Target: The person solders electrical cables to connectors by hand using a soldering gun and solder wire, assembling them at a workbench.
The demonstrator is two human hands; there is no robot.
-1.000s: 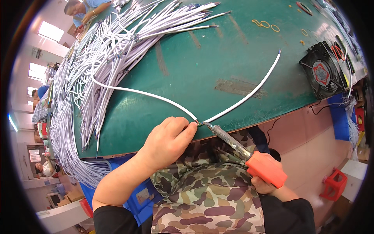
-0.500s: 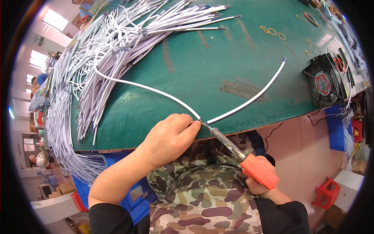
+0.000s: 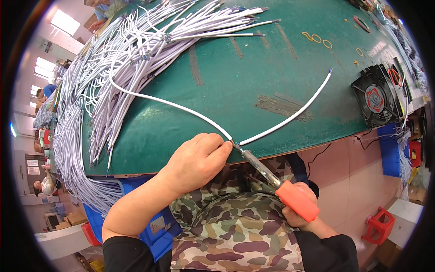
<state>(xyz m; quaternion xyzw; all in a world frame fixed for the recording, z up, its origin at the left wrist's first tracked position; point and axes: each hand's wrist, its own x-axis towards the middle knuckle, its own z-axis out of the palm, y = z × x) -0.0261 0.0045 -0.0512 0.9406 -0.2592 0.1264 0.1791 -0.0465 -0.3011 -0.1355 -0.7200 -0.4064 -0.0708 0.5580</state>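
At the near edge of the green table, my left hand (image 3: 201, 158) pinches the end of a white cable (image 3: 181, 108) where its thin wires show. A second, shorter white cable (image 3: 290, 119) curves away to the right, its near end at the same spot. My right hand (image 3: 299, 205) is wrapped round the orange handle of a soldering iron (image 3: 260, 167). The iron slants up and left, its tip at the wire joint beside my left fingertips. The fingers hide part of the joint, so I cannot tell how the wires are joined.
A large heap of white cables (image 3: 136, 59) covers the table's left side and hangs over its edge. A black fan (image 3: 377, 97) stands at the right. Yellow rubber bands (image 3: 316, 38) lie farther back on the green table (image 3: 217, 86). A red stool (image 3: 379, 224) is on the floor.
The soldering iron and my right hand have shifted slightly up and left, the tip moving closer to my left fingertips. My left hand keeps its pinch almost unmoved.
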